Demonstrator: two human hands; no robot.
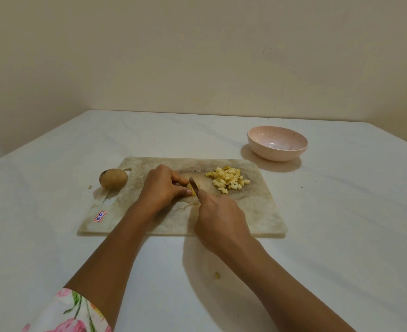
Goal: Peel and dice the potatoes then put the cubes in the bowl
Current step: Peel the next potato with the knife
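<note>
two bare forearms reach across a white, faintly veined table (341, 236) onto a worn, stained rectangular cutting board (257, 212). the right hand (219, 221) is curled round a knife handle; the left hand (160, 185) arches, fingers bent. a smooth round pink bowl (276, 156) sits beyond the board's far right corner. a brown unpeeled potato (113, 178) rests at its left edge. pale cubes (228, 179) are heaped right of the knife (193, 182), whose blade meets the yellow potato piece (189, 187) pinched by the left hand.
</note>
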